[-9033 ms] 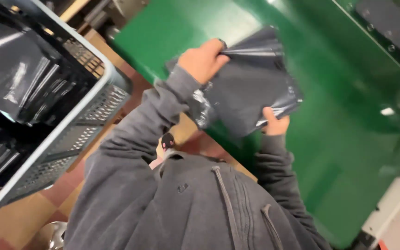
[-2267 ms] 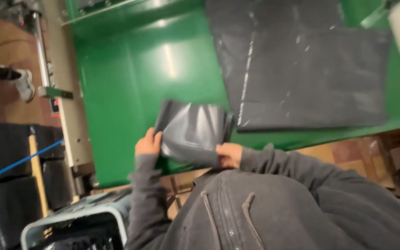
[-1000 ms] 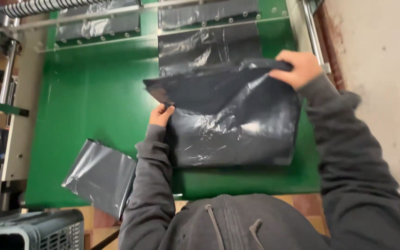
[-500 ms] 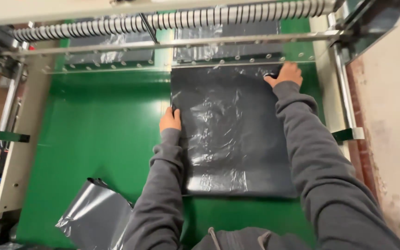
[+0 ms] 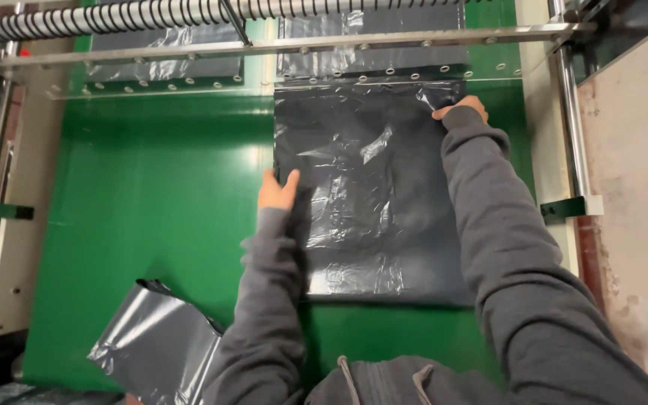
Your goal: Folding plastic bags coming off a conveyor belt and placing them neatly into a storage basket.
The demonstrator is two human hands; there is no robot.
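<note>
A large dark grey plastic bag [image 5: 373, 195] lies flat on the green conveyor belt [image 5: 159, 202] of a machine. My left hand [image 5: 277, 190] presses on the bag's left edge, fingers spread. My right hand [image 5: 460, 109] rests on the bag's far right corner, close to the metal bar [image 5: 279, 46] at the back. Both arms wear grey sleeves. A second, folded grey bag [image 5: 159, 343] lies at the belt's near left edge, untouched.
A coiled roller [image 5: 114, 13] and more dark plastic film [image 5: 163, 69] sit behind the bar. Cream side rails [image 5: 556, 127] frame the belt, with a green bracket [image 5: 564, 207] on the right. A rough wall [image 5: 635, 187] stands beyond.
The bag, held up in both hands a second ago, now lies spread flat on the belt. Both hands have slid farther toward the bar with it.
</note>
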